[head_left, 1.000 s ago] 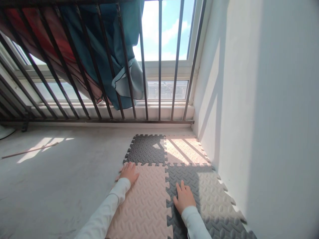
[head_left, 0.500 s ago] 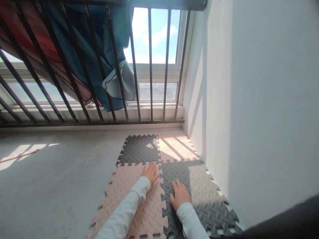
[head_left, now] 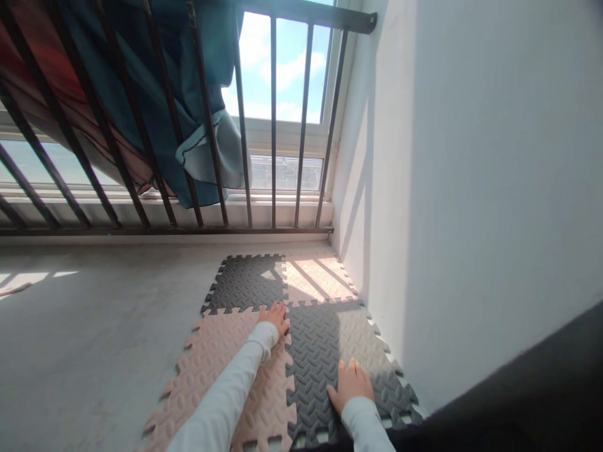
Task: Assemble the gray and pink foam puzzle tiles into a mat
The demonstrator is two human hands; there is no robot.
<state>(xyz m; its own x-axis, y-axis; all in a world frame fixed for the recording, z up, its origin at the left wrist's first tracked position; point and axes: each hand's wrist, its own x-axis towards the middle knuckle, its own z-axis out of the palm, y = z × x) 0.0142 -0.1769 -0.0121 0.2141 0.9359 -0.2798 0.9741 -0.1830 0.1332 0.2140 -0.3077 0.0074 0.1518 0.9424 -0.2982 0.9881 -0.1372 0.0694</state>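
My left fingers [head_left: 277, 310] lay open on the near pink mat [head_left: 221, 348], right fingers [head_left: 352, 369] open on the near grey mat [head_left: 311, 364]: light, bendy, I guessed, best grabbed at the edges!

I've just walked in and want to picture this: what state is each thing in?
Left hand: open, palm down
Right hand: open, palm down
Near pink foam tile: flat, shaded
Near gray foam tile: flat, partly sunlit
Far dark gray foam tile: flat, mostly shaded
Far pink foam tile: flat, sunlit, shadow-striped
Teal cloth: hanging in folds
Reddish cloth: hanging
Dark railing: upright
Window: open or shut, unclear
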